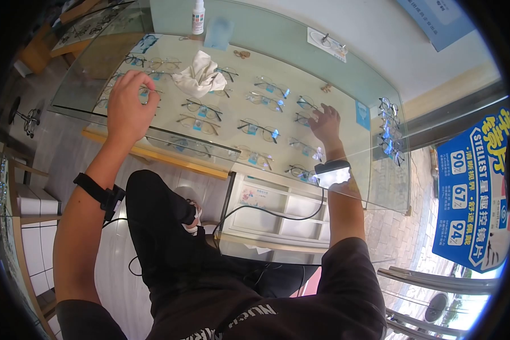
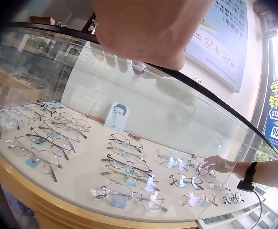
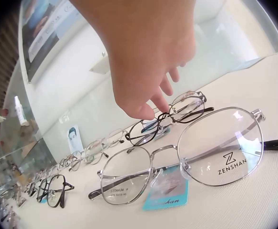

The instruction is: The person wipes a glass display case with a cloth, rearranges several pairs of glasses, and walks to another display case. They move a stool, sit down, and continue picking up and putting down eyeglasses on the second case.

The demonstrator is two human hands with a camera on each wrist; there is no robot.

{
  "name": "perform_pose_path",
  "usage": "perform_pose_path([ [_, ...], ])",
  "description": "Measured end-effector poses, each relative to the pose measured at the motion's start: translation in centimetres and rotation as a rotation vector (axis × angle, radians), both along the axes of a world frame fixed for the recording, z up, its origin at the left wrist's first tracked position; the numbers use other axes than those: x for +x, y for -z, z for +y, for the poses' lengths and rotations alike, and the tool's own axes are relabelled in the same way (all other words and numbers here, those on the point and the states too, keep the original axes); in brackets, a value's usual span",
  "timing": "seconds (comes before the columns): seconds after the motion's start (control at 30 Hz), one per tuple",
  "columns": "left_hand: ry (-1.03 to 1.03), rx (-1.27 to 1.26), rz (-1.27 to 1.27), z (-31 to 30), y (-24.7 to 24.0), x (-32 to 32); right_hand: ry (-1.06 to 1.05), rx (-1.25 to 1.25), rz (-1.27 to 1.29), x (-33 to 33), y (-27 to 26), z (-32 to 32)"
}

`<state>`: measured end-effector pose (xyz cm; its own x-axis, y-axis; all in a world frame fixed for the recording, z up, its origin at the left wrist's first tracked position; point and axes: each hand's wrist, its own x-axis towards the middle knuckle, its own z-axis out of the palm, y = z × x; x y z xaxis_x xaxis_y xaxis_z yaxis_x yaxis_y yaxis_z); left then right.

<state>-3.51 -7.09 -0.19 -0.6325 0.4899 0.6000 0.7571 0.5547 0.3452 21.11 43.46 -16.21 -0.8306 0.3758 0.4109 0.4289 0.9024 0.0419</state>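
My right hand (image 1: 326,123) reaches inside the glass display case (image 1: 248,156). In the right wrist view its thumb and index finger pinch the dark-rimmed eyeglasses (image 3: 185,119) at the bridge, while the other fingers are held off. Nearer that camera are silver-rimmed eyeglasses (image 3: 170,157) with clear printed lenses, on a blue card (image 3: 170,193). My left hand (image 1: 131,105) hovers over the left part of the case, fingers loosely curled, with nothing visible in it. Rows of eyeglasses (image 1: 204,109) stand below and beside it. A crumpled white cloth (image 1: 197,76) lies to its right.
A white spray bottle (image 1: 198,18) and a portrait card (image 2: 116,117) are at the back of the case. More eyeglasses (image 1: 387,127) hang at its right side. Below is an open white drawer with compartments (image 1: 272,201). A black cable (image 1: 255,211) crosses the drawer. A blue poster (image 1: 470,195) is at right.
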Motion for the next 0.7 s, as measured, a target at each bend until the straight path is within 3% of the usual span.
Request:
perform_pose_path([
  [0.17, 0.001, 0.003, 0.005, 0.0, 0.0, 0.0, 0.128, -0.034, -0.137, -0.5, 0.9, 0.0],
  [0.27, 0.005, 0.003, 0.005, 0.0, 0.0, 0.0, 0.086, 0.060, -0.091, -0.3, 1.2, 0.2],
  [0.5, 0.007, 0.001, -0.001, 0.1, -0.1, 0.0, 0.128, -0.019, -0.132, -0.3, 1.2, 0.4],
  [0.7, 0.003, -0.001, 0.001, 0.1, 0.0, 0.0, -0.016, -0.035, -0.008, -0.2, -0.5, -0.3],
])
